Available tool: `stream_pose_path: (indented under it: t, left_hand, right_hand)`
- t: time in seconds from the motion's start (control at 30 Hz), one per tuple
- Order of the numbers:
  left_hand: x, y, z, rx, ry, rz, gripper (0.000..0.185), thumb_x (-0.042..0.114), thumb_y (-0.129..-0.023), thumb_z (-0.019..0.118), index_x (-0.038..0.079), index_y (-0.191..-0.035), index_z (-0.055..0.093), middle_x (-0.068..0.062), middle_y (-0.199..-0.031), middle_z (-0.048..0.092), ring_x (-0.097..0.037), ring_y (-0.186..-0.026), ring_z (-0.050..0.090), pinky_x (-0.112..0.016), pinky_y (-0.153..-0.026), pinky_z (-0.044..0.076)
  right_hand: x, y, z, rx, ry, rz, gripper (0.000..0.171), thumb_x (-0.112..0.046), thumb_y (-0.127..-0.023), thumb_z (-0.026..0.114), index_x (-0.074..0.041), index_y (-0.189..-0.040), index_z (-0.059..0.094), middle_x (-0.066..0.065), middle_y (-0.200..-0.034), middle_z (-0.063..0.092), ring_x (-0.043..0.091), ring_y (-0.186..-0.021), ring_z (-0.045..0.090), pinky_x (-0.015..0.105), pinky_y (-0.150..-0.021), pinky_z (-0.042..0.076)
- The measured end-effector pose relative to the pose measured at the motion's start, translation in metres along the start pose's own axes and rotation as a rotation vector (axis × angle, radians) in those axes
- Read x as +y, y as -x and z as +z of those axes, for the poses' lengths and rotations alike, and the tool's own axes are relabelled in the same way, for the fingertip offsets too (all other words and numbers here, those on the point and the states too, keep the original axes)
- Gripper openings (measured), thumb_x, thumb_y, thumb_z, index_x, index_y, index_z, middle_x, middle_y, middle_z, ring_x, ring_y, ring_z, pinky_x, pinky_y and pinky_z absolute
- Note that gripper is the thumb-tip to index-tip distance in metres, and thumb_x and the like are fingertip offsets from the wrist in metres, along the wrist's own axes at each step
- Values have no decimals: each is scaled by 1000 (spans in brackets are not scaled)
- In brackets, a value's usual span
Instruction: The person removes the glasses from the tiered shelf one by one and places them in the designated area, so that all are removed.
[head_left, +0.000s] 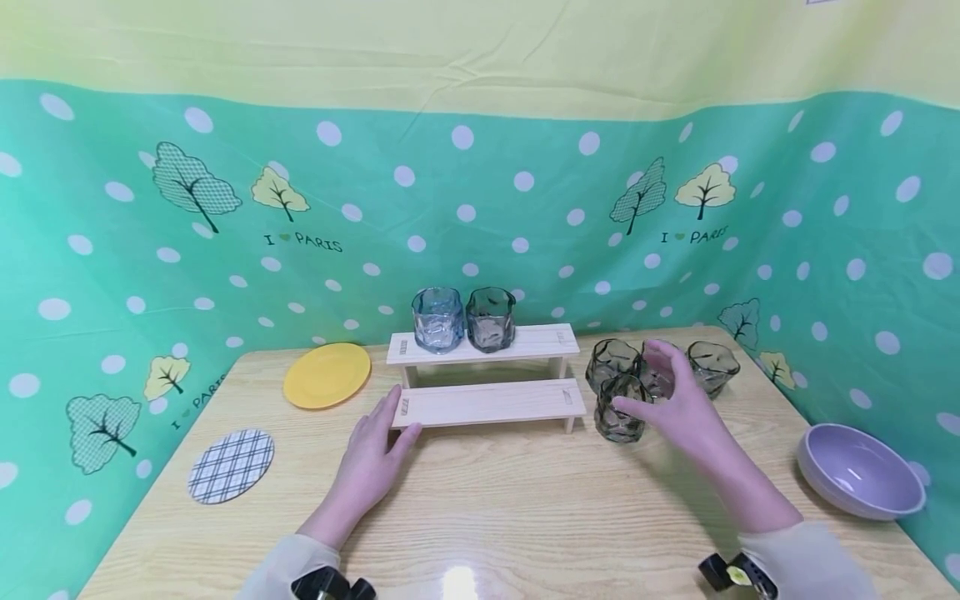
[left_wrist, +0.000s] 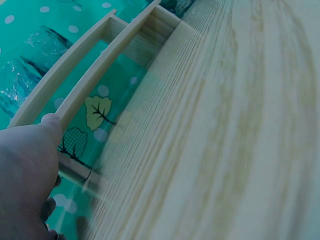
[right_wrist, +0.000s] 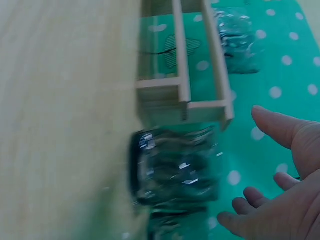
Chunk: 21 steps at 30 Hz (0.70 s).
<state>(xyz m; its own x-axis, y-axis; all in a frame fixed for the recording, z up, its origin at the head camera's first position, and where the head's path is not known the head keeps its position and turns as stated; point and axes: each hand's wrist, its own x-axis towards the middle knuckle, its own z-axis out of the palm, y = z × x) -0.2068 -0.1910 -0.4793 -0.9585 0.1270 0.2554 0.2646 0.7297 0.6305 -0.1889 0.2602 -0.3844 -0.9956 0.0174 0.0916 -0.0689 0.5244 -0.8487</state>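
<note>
A two-step wooden rack stands on the table. My left hand holds the front left corner of its lower step, thumb at the front edge, fingers along the left side. On the upper step are a blue glass cup and a grey glass cup. Several grey glass cups cluster right of the rack, among them a front cup and a right-hand cup. Above this cluster my right hand is spread, partly hiding a middle cup. In the right wrist view, its fingers stand apart from the nearest cup.
A yellow plate lies left of the rack, with a checked round mat in front of it. At the table's right edge sits a purple bowl. A green dotted cloth hangs behind and beside the table.
</note>
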Motion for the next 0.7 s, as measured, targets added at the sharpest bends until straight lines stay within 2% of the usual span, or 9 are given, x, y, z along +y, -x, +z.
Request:
stream_pose_path:
  t: [0.23,0.47,0.7]
  left_hand:
    - [0,1,1,1,5,-2,77,38,-114,63,3,-174,30,-29,-172,37,-48,-160,33,-66,-133,16]
    - [0,2,1,10,0,8,77,41,-115,62,2,-173,31,-31,-171,37,-51,-159,35,-69,-132,17]
    - [0,0,0,-9,6,-10,77,39,-115,62,3,-174,28,-29,-172,36,-47,-161,32,-66,-134,16]
  right_hand:
    - [-33,-6,2,13,-34,-80,120,-40,-90,94,-21,-178,16,21,-177,30,48,-163,27,64,-132,24]
    - [-61,-17,18,-22,-89,-142,115,-34,-92,94,-23,-177,18,14,-176,33,44,-163,30,60,-133,25]
    - [-82,-32,40,-51,-155,-178,110,-27,-92,94,-24,-176,23,8,-175,35,41,-162,31,58,-132,29]
